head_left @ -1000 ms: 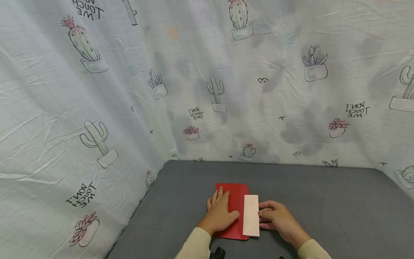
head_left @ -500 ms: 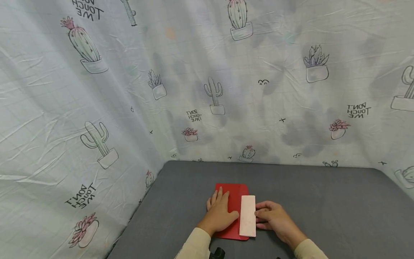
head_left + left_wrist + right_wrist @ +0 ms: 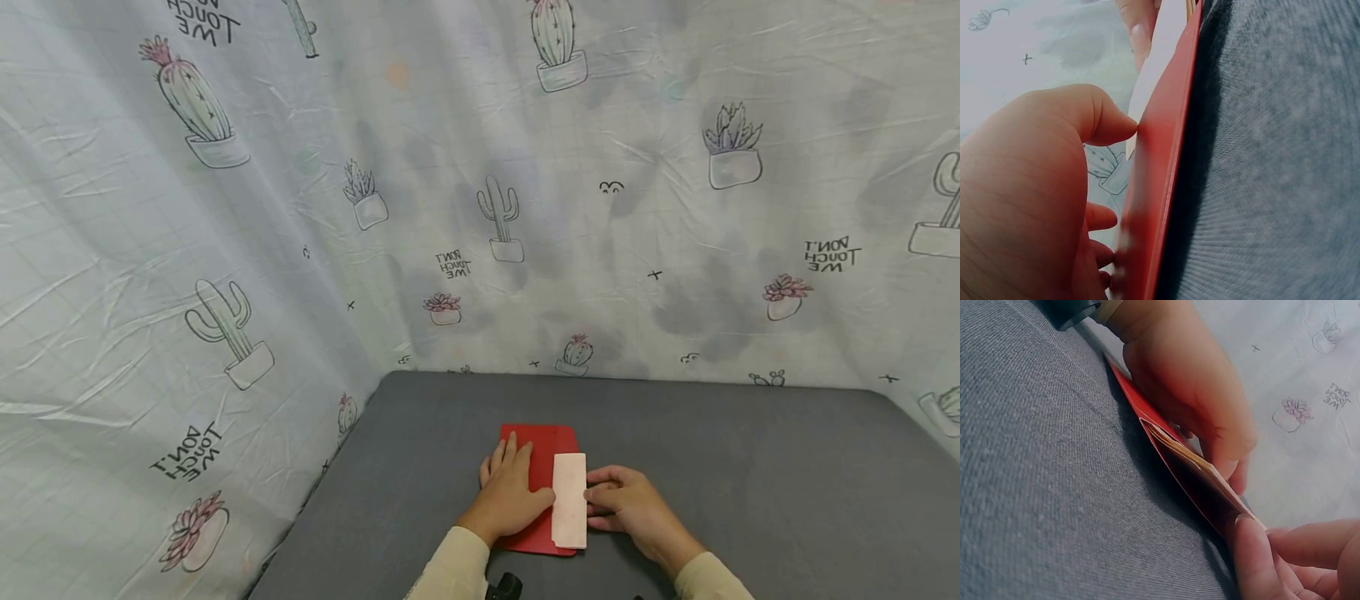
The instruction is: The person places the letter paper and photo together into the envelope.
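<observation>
A red envelope [image 3: 543,446] lies on the grey table, long side front to back. My left hand [image 3: 506,498] rests spread on it, its thumb pointing right. A pale pink folded paper [image 3: 569,500] lies over the envelope's right side, its left edge at the left thumb tip. My right hand [image 3: 633,507] pinches the paper's right edge between thumb and fingers. In the right wrist view, the folded paper [image 3: 1194,459] shows several layers at its edge, just above the red envelope [image 3: 1138,400]. Whether any of the paper is inside the envelope, I cannot tell.
The grey cloth-covered table [image 3: 750,467] spreads around the hands. A pale curtain [image 3: 645,250] with cactus prints hangs behind and to the left. A black device [image 3: 506,586] sits at the left wrist.
My right hand has slid the folded paper left across the envelope, up to the left thumb. The left hand and the envelope have stayed in place.
</observation>
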The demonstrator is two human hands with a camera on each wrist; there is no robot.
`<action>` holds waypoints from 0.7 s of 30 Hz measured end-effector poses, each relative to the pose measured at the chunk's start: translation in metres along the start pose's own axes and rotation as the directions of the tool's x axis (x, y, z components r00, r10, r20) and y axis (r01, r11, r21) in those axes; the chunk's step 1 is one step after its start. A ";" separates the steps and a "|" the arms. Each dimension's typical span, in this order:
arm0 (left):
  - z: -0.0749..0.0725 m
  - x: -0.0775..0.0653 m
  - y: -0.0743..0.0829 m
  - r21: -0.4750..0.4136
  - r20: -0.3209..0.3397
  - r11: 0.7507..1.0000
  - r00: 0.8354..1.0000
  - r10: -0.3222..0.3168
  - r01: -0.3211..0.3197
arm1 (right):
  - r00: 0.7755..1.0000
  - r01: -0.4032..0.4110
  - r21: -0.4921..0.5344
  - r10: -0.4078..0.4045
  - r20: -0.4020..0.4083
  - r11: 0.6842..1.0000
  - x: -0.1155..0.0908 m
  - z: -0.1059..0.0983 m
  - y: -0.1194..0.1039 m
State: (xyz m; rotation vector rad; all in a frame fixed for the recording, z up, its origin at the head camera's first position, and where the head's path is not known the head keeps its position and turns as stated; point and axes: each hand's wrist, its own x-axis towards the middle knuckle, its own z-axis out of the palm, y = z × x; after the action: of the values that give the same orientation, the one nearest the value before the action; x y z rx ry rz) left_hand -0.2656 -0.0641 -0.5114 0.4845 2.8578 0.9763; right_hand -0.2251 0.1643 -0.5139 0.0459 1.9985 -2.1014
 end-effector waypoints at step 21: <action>0.002 0.002 0.000 0.005 0.002 1.000 1.000 -0.012 0.012 | 1.000 -0.011 0.014 0.012 -0.022 1.000 -0.001 0.008 -0.004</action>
State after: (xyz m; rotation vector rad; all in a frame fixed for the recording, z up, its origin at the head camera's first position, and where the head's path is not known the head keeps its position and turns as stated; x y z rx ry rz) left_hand -0.2672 -0.0622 -0.5125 0.4681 2.8590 0.9667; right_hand -0.2242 0.1570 -0.5097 0.0833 1.9912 -2.1173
